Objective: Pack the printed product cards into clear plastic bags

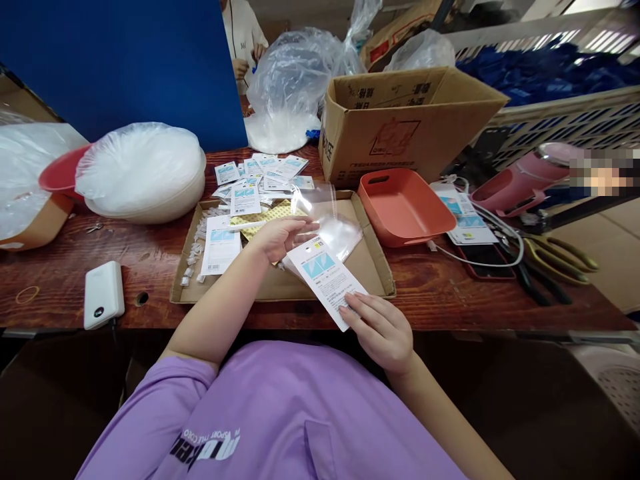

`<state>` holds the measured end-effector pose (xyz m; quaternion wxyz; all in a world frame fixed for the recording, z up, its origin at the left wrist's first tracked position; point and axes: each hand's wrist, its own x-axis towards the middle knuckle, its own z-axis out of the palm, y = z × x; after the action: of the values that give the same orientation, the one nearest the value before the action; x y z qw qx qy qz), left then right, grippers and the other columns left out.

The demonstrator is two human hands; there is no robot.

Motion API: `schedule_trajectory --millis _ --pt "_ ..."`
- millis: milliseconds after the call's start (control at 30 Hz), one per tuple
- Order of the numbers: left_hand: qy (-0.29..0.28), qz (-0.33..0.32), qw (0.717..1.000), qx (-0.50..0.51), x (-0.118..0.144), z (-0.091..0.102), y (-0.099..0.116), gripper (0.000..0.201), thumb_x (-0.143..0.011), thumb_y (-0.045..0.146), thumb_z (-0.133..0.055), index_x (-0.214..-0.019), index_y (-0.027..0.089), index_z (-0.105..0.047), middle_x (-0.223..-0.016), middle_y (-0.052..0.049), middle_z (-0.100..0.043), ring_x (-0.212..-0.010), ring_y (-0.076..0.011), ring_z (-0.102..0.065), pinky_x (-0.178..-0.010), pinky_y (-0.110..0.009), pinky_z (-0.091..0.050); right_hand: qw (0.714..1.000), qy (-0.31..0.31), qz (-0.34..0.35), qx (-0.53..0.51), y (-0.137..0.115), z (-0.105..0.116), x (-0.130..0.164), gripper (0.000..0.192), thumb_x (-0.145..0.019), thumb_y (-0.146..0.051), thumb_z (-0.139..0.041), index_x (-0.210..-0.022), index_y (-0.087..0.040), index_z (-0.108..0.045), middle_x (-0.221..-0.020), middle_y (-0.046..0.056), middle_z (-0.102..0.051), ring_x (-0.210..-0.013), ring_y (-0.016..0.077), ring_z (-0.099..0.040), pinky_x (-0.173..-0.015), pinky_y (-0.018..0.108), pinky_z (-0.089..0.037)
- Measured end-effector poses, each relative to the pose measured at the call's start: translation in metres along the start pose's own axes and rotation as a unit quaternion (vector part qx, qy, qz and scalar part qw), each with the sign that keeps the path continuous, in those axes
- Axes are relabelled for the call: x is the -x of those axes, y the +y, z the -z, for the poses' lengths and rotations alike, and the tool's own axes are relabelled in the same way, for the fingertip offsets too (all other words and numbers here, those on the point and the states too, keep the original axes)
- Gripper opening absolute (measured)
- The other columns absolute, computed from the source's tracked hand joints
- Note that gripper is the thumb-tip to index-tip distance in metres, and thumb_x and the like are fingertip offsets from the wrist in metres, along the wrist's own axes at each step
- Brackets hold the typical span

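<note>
A white printed card with blue pictures is tilted in front of me, pinched at its lower end by my right hand. Beside the card's upper end is my left hand, its fingers stretched out and apart over clear plastic bags. Whether those fingers touch a bag I cannot tell. Under both hands lies a shallow cardboard tray. It holds the bags, a yellow patterned sheet, another printed card and small clear plastic pieces along its left side.
More cards lie piled behind the tray. An orange basin and a cardboard box stand to the right, with pliers and a pink tumbler beyond. To the left are a bagged white bowl and a power bank.
</note>
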<state>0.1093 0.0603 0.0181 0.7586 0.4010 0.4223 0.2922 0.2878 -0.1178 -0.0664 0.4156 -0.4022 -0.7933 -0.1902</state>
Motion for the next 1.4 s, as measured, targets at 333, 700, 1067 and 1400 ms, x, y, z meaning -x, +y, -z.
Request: schedule_trajectory --millis 333,700,1067,1400 --pt "-0.01 0.009 0.992 0.122 0.028 0.014 -0.004 0.015 -0.089 0.017 -0.047 -0.1 0.016 -0.058 -0.098 -0.009 -0.07 -0.091 -0.0177 -0.067 -0.079 -0.031 -0.052 0.999 -0.025 0.036 -0.018 -0.003 0.006 -0.016 0.03 -0.085 -0.01 -0.057 -0.109 -0.026 -0.066 -0.103 0.004 -0.073 -0.1 0.0175 -0.067 -0.089 0.032 -0.055" --pt "-0.021 -0.015 0.997 0.07 0.055 0.03 -0.003 0.02 -0.084 0.014 -0.053 -0.1 0.015 -0.063 -0.092 -0.008 -0.069 -0.076 -0.0182 -0.068 -0.064 -0.033 -0.056 0.998 -0.032 0.054 0.011 0.007 -0.003 -0.025 0.033 -0.084 -0.009 -0.06 -0.114 -0.025 -0.064 -0.104 0.004 -0.072 -0.102 0.0177 -0.066 -0.092 0.032 -0.052" --pt "-0.033 -0.096 0.99 0.097 0.064 0.028 -0.011 0.024 -0.082 0.017 -0.056 -0.105 0.016 -0.062 -0.102 -0.008 -0.069 -0.089 -0.0192 -0.067 -0.079 -0.036 -0.053 0.998 -0.046 0.038 0.009 -0.004 -0.019 -0.055 0.042 -0.087 -0.009 -0.054 -0.125 -0.026 -0.059 -0.116 0.004 -0.068 -0.107 0.019 -0.064 -0.096 0.032 -0.049" --pt "-0.069 -0.09 0.991 0.072 0.064 0.033 -0.032 0.042 -0.079 0.023 -0.058 -0.12 0.023 -0.057 -0.109 -0.004 -0.068 -0.089 -0.0131 -0.064 -0.074 -0.023 -0.048 0.986 -0.043 -0.092 -0.133 -0.027 -0.049 -0.072 0.06 -0.087 -0.005 -0.048 -0.142 -0.026 -0.037 -0.114 0.008 -0.068 -0.099 0.0193 -0.067 -0.083 0.032 -0.056"
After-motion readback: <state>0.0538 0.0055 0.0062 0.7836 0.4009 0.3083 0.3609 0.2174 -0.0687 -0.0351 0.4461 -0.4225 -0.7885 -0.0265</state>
